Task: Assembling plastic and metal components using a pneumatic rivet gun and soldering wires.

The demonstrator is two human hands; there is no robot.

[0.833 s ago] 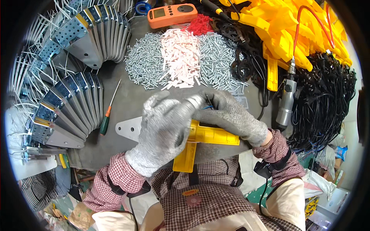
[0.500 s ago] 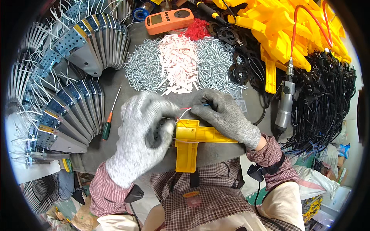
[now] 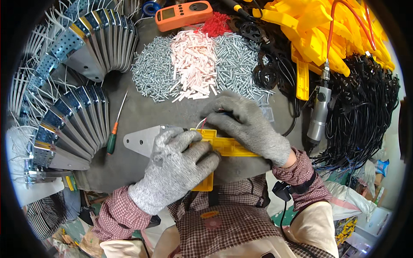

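Note:
A yellow plastic handle shell (image 3: 234, 146), open-faced and T-shaped, lies at the near edge of the table. My left hand (image 3: 176, 163), in a light grey glove, is closed over its left part with the fingers curled across it. From under that hand a tapered grey metal plate (image 3: 140, 141) with holes sticks out to the left. My right hand (image 3: 243, 124), in a darker grey glove, pinches thin wires (image 3: 201, 123) that rise from the shell's top; white and red show. Its wrist is over the shell's right end. The wire tips are hidden by the fingers.
Grey screws (image 3: 152, 71) and pale pink strips (image 3: 193, 64) are heaped beyond my hands. A screwdriver (image 3: 112, 137) and stacked metal plates (image 3: 77, 124) lie left. At right are an air screwdriver (image 3: 318, 114), black cables (image 3: 357, 107) and yellow shells (image 3: 309, 30). An orange meter (image 3: 183, 16) stands behind.
My left hand has come down from the wires onto the yellow shell, uncovering the metal plate. My right hand keeps its pinch on the wires. The whole view has shifted slightly.

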